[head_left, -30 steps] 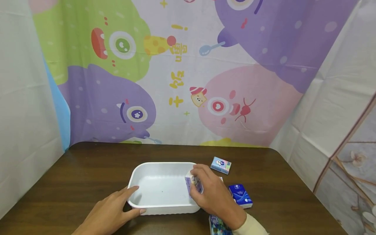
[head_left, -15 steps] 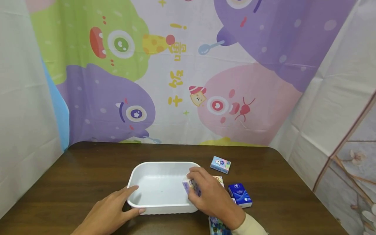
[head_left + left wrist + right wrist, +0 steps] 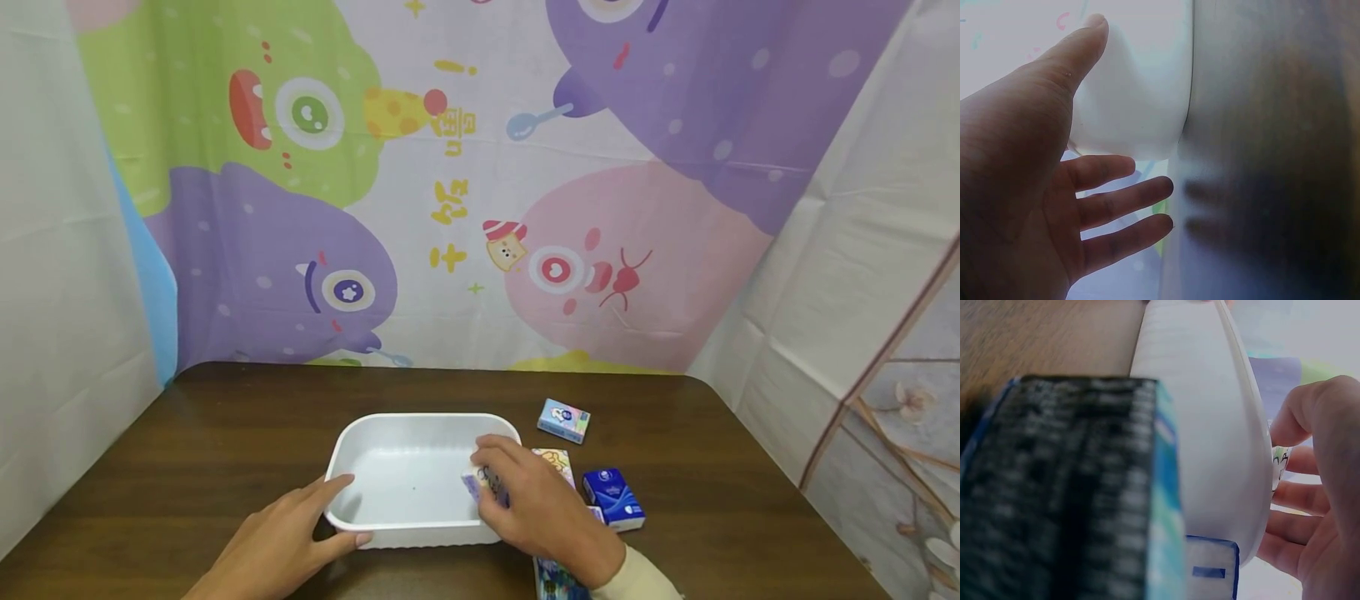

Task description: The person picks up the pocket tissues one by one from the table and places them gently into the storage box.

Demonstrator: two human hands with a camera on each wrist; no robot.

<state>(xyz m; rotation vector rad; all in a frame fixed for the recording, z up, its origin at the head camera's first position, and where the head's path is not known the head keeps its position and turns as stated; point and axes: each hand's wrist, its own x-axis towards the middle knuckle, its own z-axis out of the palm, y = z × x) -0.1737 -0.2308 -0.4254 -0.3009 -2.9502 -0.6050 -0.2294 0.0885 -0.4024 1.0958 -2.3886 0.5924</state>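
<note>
A white plastic basin (image 3: 420, 537) stands on the brown table. My left hand (image 3: 281, 533) rests at its left end, with the index finger over the rim and the thumb on the front edge. In the left wrist view the other fingers (image 3: 1125, 206) are extended and apart from the wall. Inside the basin's right end, my right hand (image 3: 536, 504) grips a small white and purple tissue pack (image 3: 471, 483) between thumb and fingers. Most of that pack is hidden by the hand; only a sliver of the pack (image 3: 1280, 464) shows in the right wrist view.
Right of the basin lie a blue tissue pack (image 3: 615, 498), a yellow-patterned one (image 3: 555, 460) and a light blue one (image 3: 564, 421) farther back. A dark patterned pack (image 3: 555, 581) sits nearer, partly under my right forearm. A cartoon curtain (image 3: 450, 317) hangs behind the table.
My right hand has moved left and lower into the basin with the tissue pack, uncovering more of the yellow-patterned pack. The left hand and basin have stayed put.
</note>
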